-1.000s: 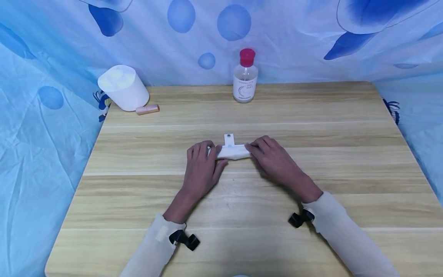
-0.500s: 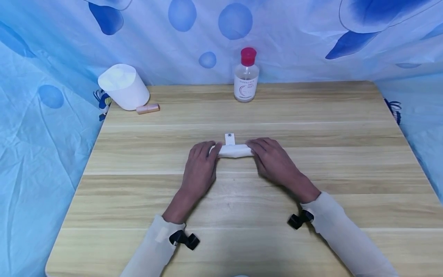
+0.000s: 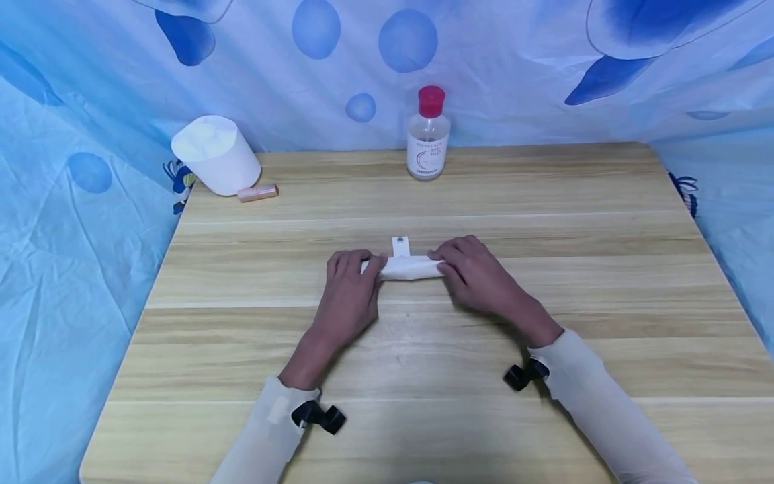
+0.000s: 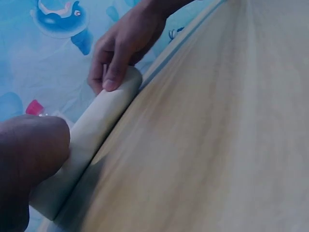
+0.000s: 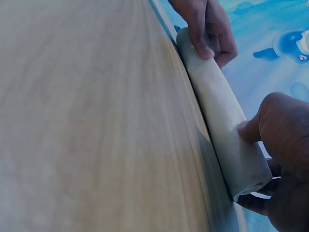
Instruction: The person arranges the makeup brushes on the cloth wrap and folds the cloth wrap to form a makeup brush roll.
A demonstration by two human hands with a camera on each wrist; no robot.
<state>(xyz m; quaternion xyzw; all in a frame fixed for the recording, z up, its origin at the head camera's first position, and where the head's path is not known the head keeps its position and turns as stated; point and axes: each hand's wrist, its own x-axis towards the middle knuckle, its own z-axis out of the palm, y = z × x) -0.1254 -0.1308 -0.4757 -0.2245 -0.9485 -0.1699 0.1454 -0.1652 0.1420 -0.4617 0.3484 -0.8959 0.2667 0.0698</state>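
Observation:
A white rolled-up piece, seemingly cloth or soft sheet (image 3: 411,268), lies crosswise mid-table with a short snap-button tab (image 3: 400,247) sticking out from its far side. My left hand (image 3: 351,289) grips its left end, the thumb hidden under the hand in the head view. At the right end my right hand (image 3: 478,275) pinches the roll between thumb and fingers. The right wrist view shows the roll (image 5: 217,106) as a thick cylinder on the wood, its layered end by the right fingers. In the left wrist view, the left hand (image 4: 29,159) partly covers the near end.
A clear bottle with a red cap (image 3: 427,138) stands at the table's back edge. At the back left are a white paper roll (image 3: 220,158) and a small pinkish tube (image 3: 258,193). Blue patterned cloth (image 3: 514,74) hangs behind the wooden table (image 3: 423,403).
My left thumb, spread away from the roll a second ago, has drawn in against it. The right fingers have shifted slightly on their end. The roll stays in nearly the same place.

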